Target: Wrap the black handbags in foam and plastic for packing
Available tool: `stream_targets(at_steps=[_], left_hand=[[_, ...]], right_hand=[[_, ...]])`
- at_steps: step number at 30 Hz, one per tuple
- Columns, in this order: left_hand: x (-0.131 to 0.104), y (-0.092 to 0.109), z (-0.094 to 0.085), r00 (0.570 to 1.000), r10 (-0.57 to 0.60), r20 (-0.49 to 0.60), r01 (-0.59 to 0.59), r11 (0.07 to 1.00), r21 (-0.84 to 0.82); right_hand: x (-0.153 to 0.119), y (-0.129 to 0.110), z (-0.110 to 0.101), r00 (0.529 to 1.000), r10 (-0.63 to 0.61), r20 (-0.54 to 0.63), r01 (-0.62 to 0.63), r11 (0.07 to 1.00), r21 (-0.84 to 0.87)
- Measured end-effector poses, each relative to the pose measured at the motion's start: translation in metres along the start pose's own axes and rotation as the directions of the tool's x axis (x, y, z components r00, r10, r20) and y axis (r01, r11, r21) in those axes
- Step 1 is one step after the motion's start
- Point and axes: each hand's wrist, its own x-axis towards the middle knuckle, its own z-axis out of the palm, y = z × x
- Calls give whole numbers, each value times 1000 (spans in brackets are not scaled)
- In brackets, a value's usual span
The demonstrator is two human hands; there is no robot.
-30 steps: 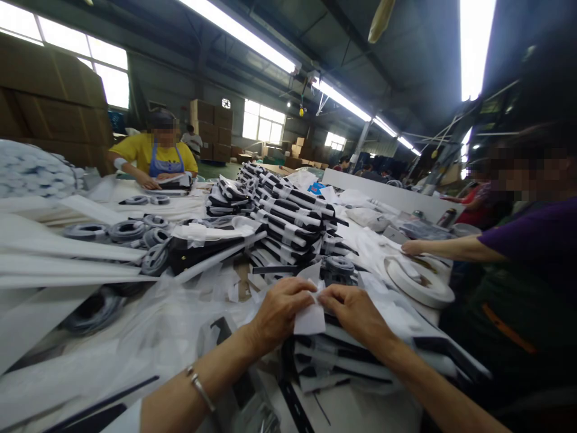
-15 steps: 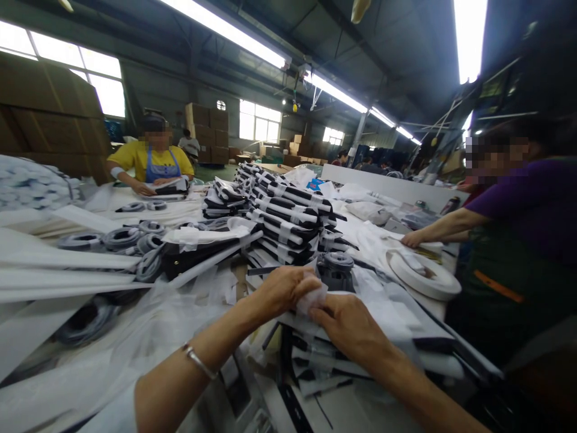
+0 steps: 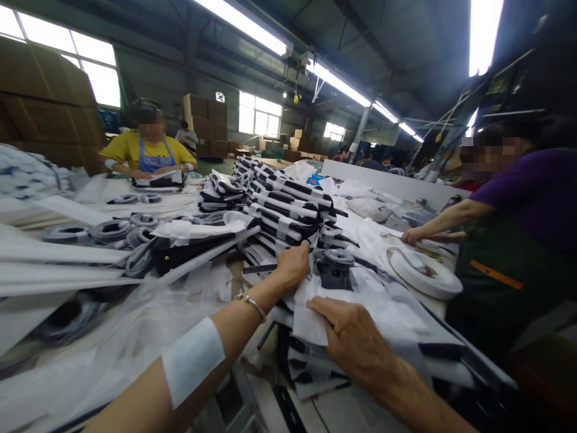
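My right hand (image 3: 356, 328) pinches the near part of a thin white sheet (image 3: 309, 322), thumb and forefinger at its right side. Farther forward, my left hand (image 3: 295, 264) is closed at what looks like the far end of the same sheet, its fingertips partly hidden. The sheet lies between both hands, over black and white wrapped pieces (image 3: 311, 373). Just beyond my left hand rises a tall stack of black items (image 3: 288, 207) wrapped in white strips. A grey coil (image 3: 338, 258) sits right of that hand. My left wrist carries a bracelet, and a pale patch covers the forearm.
Grey coils (image 3: 110, 230) and long white strips (image 3: 58, 255) cover the left side. A black item with white wrapping (image 3: 184, 255) lies nearby. At right is a large white roll (image 3: 424, 276), beside a co-worker in purple (image 3: 527, 204). Another person in yellow (image 3: 153, 156) works across the table.
My hands have moved apart: the left went forward toward the stack, the right slightly down. The white sheet, crumpled between them before, is now spread flatter.
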Motion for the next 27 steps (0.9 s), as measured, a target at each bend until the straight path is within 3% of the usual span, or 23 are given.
stream_targets(at_steps=[5, 9, 11, 13, 15, 16, 20, 27], left_hand=[[8, -13, 6, 1000, 2, 8, -2, 1000, 6], [-8, -14, -16, 973, 229, -26, -230, 972, -39], [-27, -17, -28, 921, 389, 24, -384, 915, -121], [-48, -21, -34, 832, 546, 100, -506, 820, -268], [-66, -28, -33, 751, 647, 130, -563, 731, -386], [-72, -32, -31, 730, 671, 125, -577, 705, -412], [-79, -43, -19, 723, 686, 82, -600, 682, -418], [-79, -47, -19, 754, 652, 85, -539, 687, -488]], right_hand=[[2, -1, -3, 999, 24, 44, -24, 1000, 15], [1, 1, -6, 999, 26, 45, -28, 999, 44], [0, 2, -6, 999, 12, 34, -15, 998, 65], [-2, 3, -6, 1000, -11, 25, 8, 996, 91], [-4, 4, -4, 999, -47, 8, 46, 992, 119], [-5, 4, -4, 998, -68, -4, 68, 989, 135], [-9, 4, -3, 993, -112, -32, 116, 970, 212], [-2, -2, -9, 998, -61, -19, 63, 948, 312]])
